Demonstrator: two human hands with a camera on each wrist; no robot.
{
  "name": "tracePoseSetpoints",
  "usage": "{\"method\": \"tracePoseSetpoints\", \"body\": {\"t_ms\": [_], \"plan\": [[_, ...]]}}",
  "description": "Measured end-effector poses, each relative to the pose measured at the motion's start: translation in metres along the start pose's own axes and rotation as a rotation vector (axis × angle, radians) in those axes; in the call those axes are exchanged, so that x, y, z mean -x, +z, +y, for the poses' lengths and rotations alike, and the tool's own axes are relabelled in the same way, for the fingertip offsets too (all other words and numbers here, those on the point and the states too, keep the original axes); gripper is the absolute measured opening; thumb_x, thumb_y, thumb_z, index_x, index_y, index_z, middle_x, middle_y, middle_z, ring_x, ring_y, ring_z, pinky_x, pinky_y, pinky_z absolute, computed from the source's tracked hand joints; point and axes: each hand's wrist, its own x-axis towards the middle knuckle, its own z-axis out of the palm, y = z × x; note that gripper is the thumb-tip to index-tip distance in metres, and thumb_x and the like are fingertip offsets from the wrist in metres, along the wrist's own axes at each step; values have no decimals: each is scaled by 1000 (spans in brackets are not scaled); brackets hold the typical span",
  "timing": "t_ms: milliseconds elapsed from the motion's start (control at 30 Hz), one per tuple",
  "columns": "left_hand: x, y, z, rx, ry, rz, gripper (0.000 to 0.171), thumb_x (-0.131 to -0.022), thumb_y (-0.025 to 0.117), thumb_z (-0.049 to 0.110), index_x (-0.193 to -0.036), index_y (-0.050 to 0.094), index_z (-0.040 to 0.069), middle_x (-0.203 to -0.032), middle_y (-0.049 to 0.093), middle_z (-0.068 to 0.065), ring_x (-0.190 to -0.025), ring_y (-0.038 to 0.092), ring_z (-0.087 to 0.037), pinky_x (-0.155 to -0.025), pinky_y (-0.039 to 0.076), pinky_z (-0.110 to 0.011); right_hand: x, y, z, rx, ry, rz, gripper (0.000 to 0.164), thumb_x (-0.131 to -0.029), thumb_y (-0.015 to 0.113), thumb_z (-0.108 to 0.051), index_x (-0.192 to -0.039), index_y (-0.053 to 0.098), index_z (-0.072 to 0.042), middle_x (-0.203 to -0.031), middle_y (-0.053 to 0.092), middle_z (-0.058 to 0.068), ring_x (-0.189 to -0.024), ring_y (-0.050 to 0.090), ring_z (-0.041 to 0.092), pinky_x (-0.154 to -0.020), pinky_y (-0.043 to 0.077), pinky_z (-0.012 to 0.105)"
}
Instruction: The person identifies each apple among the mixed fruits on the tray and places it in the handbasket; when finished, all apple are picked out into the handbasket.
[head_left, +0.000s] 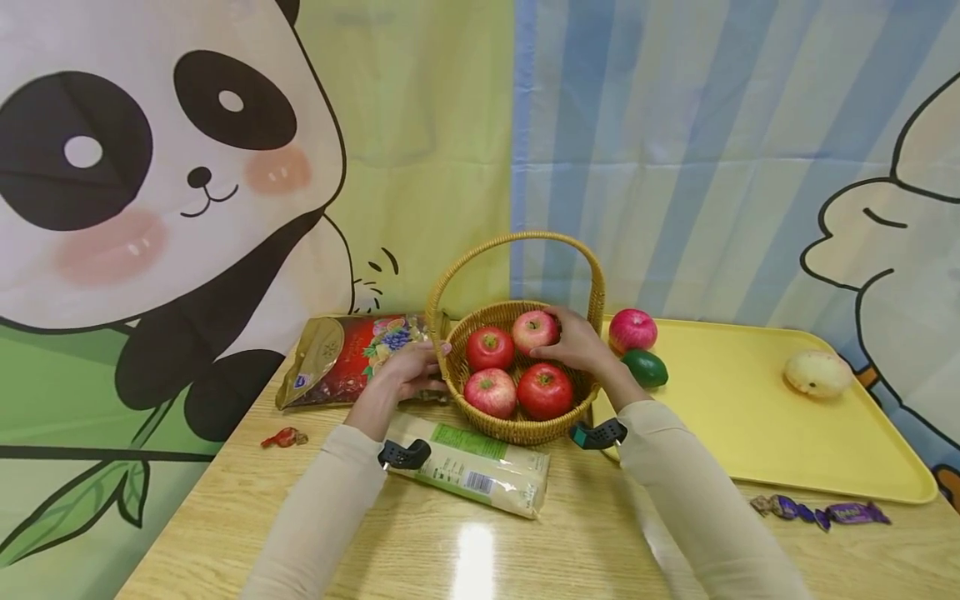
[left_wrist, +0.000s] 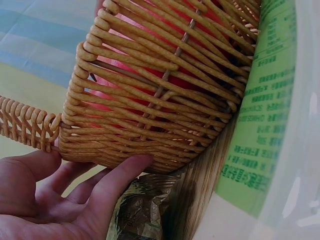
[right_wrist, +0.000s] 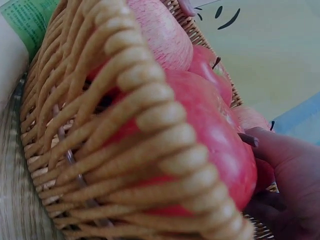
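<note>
A wicker basket [head_left: 517, 429] with a tall arched handle holds several red apples. My left hand [head_left: 416, 368] grips the basket's left side by the foot of the handle; in the left wrist view, its digits [left_wrist: 132, 165] lie against the woven wall, and a fingertip [right_wrist: 187, 7] shows over the rim in the right wrist view. Reaching in from the right, my right hand [head_left: 579, 340] holds the pinkish apple [head_left: 534, 331] at the back, thumb in front and fingers behind. Nearer apples are a large red apple [head_left: 545, 391], a paler apple [head_left: 491, 392] and another red apple [head_left: 490, 347].
Behind the left hand lies a red-and-gold candy bag [head_left: 337, 358]. A white-and-green packet [head_left: 480, 471] lies before the basket. To the right, a yellow tray [head_left: 720, 417] bears a pink apple [head_left: 633, 330], a green fruit [head_left: 645, 368] and a pale yellow fruit [head_left: 817, 373]. Wrapped candies [head_left: 855, 512] lie nearby.
</note>
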Motion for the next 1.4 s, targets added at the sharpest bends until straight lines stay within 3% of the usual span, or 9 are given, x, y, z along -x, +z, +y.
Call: {"method": "tracePoseSetpoints", "body": {"t_ms": [233,600,900,1400], "plan": [[-4,4,-2,-1,-41,29,47,-104,44,20,-145,37,-4,-148,40,-28,-137,40,-41,-104,45,-55,0,9,3,15,-1,-2,79,-77,80,-28,-139,43,4,-137,52,24,-124,52,39,-107,42,52],[0,4,-3,6,-24,12,44,-101,52,23,-138,47,-1,-141,50,-25,-131,49,-38,-97,51,-53,0,17,1,8,55,-50,80,-80,79,-30,-141,40,5,-138,50,25,-125,51,40,-108,41,52],[-6,6,-2,14,-54,41,44,-105,43,20,-142,40,-3,-147,41,-28,-136,41,-41,-103,45,-56,-3,17,0,6,111,-88,80,-82,75,-33,-142,38,3,-137,51,25,-125,51,39,-108,41,52],[-4,4,2,8,-51,38,44,-105,43,20,-143,39,-2,-148,39,-28,-137,40,-41,-103,45,-55,-8,19,0,15,127,-131,78,-86,72,-34,-143,34,2,-139,49,24,-127,50,39,-109,40,51]]}}
